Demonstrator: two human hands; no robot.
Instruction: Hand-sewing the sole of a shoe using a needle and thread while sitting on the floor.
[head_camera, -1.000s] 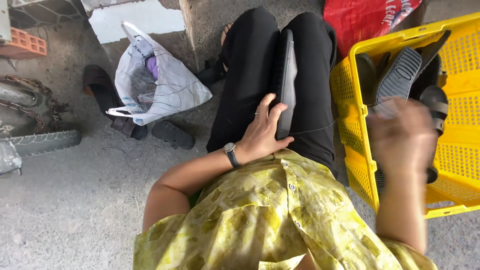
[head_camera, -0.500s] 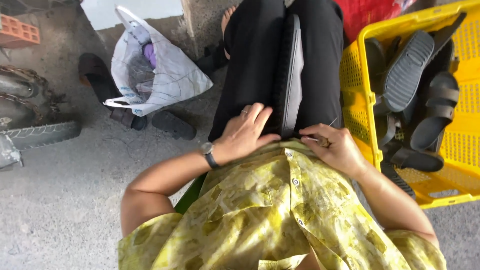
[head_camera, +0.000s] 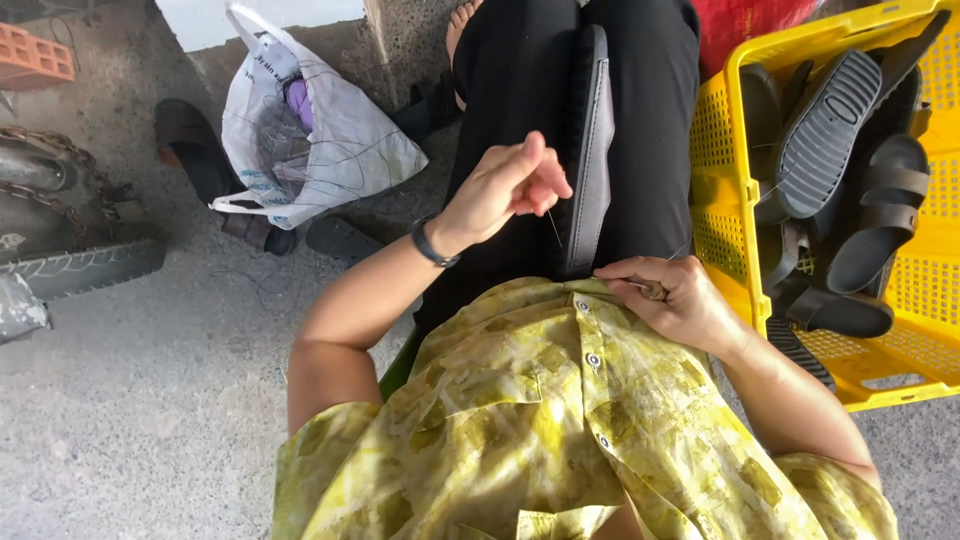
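A yellow crate (head_camera: 720, 190) full of dark sandals (head_camera: 830, 130) stands at the person's right, and a white plastic bag (head_camera: 330, 150) lies on the concrete floor (head_camera: 150, 400) at the left. Clamped upright between the black-trousered knees is a black sole (head_camera: 590, 150), its near end at the hem of the yellow shirt (head_camera: 540, 420). The left hand (head_camera: 500, 185), watch on the wrist, is raised above the left thigh, fingers pinched shut on a needle (head_camera: 553, 228) pointing down beside the sole. The right hand (head_camera: 680, 300) rests at the lap's right edge, closed around a small tool whose kind is unclear. Half a second ago the left hand lay flat on the thigh; it has since lifted.
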